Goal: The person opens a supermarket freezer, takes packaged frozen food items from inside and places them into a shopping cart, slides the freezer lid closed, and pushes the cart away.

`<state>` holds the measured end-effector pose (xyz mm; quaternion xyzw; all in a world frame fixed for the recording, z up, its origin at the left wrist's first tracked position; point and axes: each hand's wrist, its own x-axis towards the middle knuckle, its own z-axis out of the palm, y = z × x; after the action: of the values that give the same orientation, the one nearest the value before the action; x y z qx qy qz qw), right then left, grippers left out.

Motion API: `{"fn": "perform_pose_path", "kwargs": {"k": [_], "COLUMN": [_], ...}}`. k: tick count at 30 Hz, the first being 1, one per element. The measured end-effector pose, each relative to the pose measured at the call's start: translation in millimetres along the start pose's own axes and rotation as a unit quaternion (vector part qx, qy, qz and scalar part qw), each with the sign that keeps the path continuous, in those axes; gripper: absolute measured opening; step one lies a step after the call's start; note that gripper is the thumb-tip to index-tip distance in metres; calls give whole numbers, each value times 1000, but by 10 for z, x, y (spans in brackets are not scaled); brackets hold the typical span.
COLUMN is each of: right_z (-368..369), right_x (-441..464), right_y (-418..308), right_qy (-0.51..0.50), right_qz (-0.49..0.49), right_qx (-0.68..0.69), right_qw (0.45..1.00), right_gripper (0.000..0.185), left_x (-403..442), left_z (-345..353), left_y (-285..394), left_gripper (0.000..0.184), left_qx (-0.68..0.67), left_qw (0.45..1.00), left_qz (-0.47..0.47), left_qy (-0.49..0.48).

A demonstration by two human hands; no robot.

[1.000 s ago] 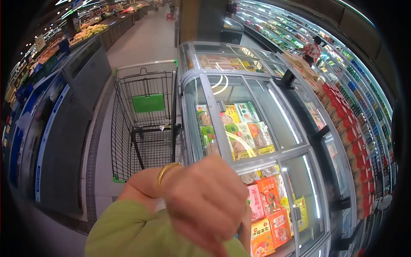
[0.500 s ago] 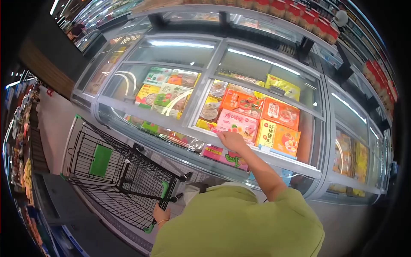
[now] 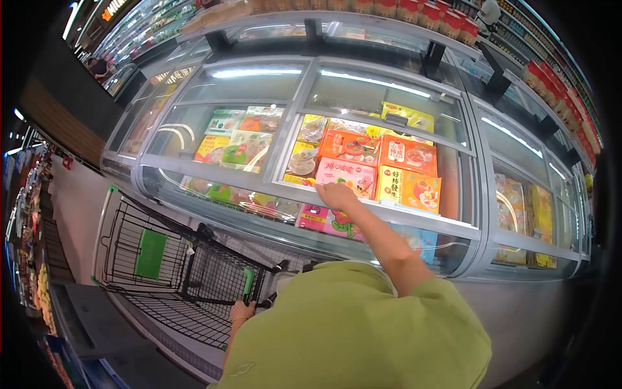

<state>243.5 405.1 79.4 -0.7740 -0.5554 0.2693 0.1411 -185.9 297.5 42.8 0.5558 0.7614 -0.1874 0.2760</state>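
My right hand (image 3: 337, 196) reaches over the front rim (image 3: 389, 212) of a chest freezer, its fingers curled at the rim beside a pink package (image 3: 346, 175). Right of that lies a yellow and orange package (image 3: 409, 188). Behind these are an orange package (image 3: 348, 148) and a red-orange package (image 3: 408, 154). The glass lid (image 3: 389, 91) is slid back above this section. Low on the left, my left hand (image 3: 241, 311) is closed around the handle of a black wire shopping cart (image 3: 194, 285), partly hidden by my green sleeve and shirt.
A glass-covered section (image 3: 233, 142) with more frozen packages adjoins on the left, and another freezer (image 3: 525, 207) on the right. Red-lidded containers (image 3: 427, 16) line the shelf above. Two other people, one in white (image 3: 489, 11) and one in dark clothing (image 3: 98, 67), stand far off.
The view has shifted, so the freezer sits a little further left and up. My right hand stays at the same spot on the rim, and my left hand stays on the cart.
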Motion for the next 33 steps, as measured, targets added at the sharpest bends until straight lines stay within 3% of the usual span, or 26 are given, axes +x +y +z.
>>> {"fn": "perform_pose_path", "kwargs": {"k": [3,5,9,11,13,14,16,18,21,23,24,26,31,33], "right_z": [6,16,11,-121,-396,-511,-995,-1518,-1978,-2001,-2049,-1775,-1830,-1820], "right_x": [3,75,91,100,166,305,486,635,707,775,694,661,765,722], "right_y": [-31,-28,7,76,251,444,693,1064,1485,1884,1808,2168,2186,2148], "right_qy": [-31,-48,-28,-19,85,225,368,449,463,367,231,339,297,398], "right_qz": [13,18,-19,-61,-87,-144,-116,-109,17,94,212,111,144,87], "right_qx": [-11,-16,-33,17,64,31,-39,-137,-185,-198,-154,-165,-161,-147], "right_qw": [999,999,999,998,990,963,922,876,867,904,937,919,930,901], "right_gripper": [61,59,57,47,35,28,32,35,37,38,39,33,35,37], "left_x": [79,156,275,181,126,127,209,256,174,181,190,193,114,43], "left_z": [160,303,448,344,306,312,401,416,352,377,410,444,555,505], "left_y": [-50,-54,-28,110,177,200,214,232,324,250,210,132,27,49], "left_gripper": [43,42,42,39,36,34,31,33,37,38,40,41,41,40], "left_qx": [61,83,7,21,5,8,-32,4,-19,-49,-69,-89,-140,-153], "left_qw": [997,990,996,998,998,997,996,1000,998,998,997,996,989,987], "left_qz": [5,-3,-43,-29,-18,-1,-37,-14,-53,-38,-18,-20,-32,-26], "left_qy": [40,118,78,52,63,74,69,24,19,22,26,14,39,37]}}
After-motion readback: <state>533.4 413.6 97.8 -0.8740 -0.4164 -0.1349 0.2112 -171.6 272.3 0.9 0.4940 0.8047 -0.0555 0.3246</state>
